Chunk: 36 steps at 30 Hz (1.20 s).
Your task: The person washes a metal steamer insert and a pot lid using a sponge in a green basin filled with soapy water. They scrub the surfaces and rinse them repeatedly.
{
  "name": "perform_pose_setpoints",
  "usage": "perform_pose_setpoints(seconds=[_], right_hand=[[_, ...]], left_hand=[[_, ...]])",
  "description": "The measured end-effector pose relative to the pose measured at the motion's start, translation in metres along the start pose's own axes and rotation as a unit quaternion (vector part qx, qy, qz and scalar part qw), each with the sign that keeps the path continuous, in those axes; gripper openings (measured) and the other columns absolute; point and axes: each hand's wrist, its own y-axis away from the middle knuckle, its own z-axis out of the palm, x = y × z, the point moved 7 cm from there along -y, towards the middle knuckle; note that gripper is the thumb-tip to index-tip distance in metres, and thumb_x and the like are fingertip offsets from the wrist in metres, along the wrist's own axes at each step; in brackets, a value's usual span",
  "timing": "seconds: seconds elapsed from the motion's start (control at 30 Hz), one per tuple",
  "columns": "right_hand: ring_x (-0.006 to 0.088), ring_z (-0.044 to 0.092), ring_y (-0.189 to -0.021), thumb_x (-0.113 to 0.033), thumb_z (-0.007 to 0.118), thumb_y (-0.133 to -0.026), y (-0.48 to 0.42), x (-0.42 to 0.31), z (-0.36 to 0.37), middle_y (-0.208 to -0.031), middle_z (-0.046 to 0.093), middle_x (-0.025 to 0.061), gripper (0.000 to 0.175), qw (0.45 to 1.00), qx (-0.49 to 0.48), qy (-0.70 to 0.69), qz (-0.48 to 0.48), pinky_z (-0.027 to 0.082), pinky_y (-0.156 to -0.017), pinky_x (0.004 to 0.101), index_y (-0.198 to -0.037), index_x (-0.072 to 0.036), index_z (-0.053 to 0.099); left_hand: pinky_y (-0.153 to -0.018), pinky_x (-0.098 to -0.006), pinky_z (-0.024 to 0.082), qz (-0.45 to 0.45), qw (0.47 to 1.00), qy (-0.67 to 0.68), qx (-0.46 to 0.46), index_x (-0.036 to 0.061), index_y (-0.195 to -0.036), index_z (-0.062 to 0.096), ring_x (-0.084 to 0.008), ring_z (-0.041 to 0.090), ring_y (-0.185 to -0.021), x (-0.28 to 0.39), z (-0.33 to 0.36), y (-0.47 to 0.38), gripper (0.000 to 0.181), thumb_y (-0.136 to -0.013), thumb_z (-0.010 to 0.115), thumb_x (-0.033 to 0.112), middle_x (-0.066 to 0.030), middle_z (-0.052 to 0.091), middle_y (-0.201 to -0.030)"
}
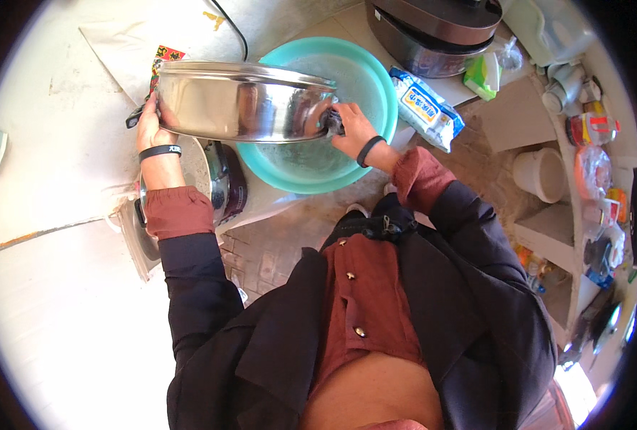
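Note:
A wide stainless steel pan (243,105), tilted on its side, is held over a turquoise plastic basin (318,166) with sudsy water in it. My left hand (152,126) grips the pan's left end, near a black handle. At the other end, my right hand (353,129) presses a dark, shiny scrubber (333,122) against the pan's outer wall; whether it is steel wool is hard to tell. Both wrists bear black bands. Below my left hand, partly behind the forearm, stands a pot (203,166) with a pale inside.
A dark electric cooker (431,45) stands behind the basin at the right. Beside the basin lie a blue and white wipes pack (423,107) and a green packet (482,78). Farther right, a white bucket (541,174) and shelves (544,234) hold jars and bags. A black cable runs behind the basin.

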Motion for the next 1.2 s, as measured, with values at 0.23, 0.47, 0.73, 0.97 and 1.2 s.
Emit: perform_pose_setpoints(seconds=[0.23, 0.47, 0.73, 0.97, 1.2], right_hand=[[0.0436, 0.049, -0.091, -0.004, 0.064, -0.064, 0.013, -0.012, -0.021, -0.100, 0.047, 0.0243, 0.047, 0.998, 0.052, 0.027, 0.015, 0.043, -0.078, 0.0446, -0.105, 0.002, 0.043], [0.0424, 0.050, -0.084, 0.002, 0.061, -0.064, 0.011, -0.040, -0.031, -0.092, 0.046, 0.0222, 0.036, 0.991, 0.078, 0.065, -0.084, 0.045, -0.072, 0.0439, -0.095, 0.001, 0.043], [0.0374, 0.053, -0.092, -0.007, 0.059, -0.080, -0.007, -0.088, -0.030, -0.099, 0.050, 0.0178, 0.027, 0.972, 0.025, -0.052, -0.226, 0.046, -0.077, 0.0401, -0.104, -0.001, 0.050], [0.0350, 0.054, -0.100, -0.006, 0.049, -0.082, -0.032, 0.093, 0.047, -0.102, 0.056, 0.0191, 0.023, 0.922, -0.164, 0.350, 0.015, 0.045, -0.085, 0.0398, -0.103, -0.001, 0.057], [0.0363, 0.061, -0.086, -0.013, 0.054, -0.078, -0.041, 0.083, 0.058, -0.090, 0.063, 0.0211, 0.020, 0.917, -0.345, 0.197, 0.033, 0.048, -0.076, 0.0424, -0.092, -0.002, 0.063]], left_hand=[[-0.088, -0.0402, 0.049, 0.030, 0.996, 0.018, -0.082, -0.0011, -0.109, 0.051, -0.0254, 0.058, -0.100, -0.018, 0.012, -0.010, 0.027, -0.089, 0.055, 0.017, -0.0160, 0.058, -0.110], [-0.088, -0.0392, 0.047, 0.041, 0.983, 0.065, -0.168, 0.0044, -0.104, 0.057, -0.0218, 0.057, -0.099, -0.061, 0.047, 0.088, 0.024, -0.083, 0.063, 0.015, -0.0072, 0.061, -0.104], [-0.080, -0.0330, 0.048, 0.173, 0.980, 0.030, -0.093, 0.0020, -0.101, 0.054, -0.0160, 0.056, -0.087, -0.041, 0.074, 0.116, 0.026, -0.093, 0.050, 0.026, -0.0045, 0.057, -0.093], [-0.051, -0.0223, 0.037, 0.183, 0.980, -0.070, -0.020, 0.0126, -0.083, 0.056, -0.0075, 0.043, -0.055, 0.006, 0.042, 0.090, 0.024, -0.094, 0.046, 0.032, 0.0054, 0.049, -0.065], [-0.049, -0.0234, 0.032, 0.165, 0.985, -0.042, -0.034, 0.0127, -0.075, 0.053, -0.0085, 0.038, -0.051, -0.005, 0.048, 0.101, 0.028, -0.095, 0.045, 0.031, 0.0053, 0.043, -0.060]])
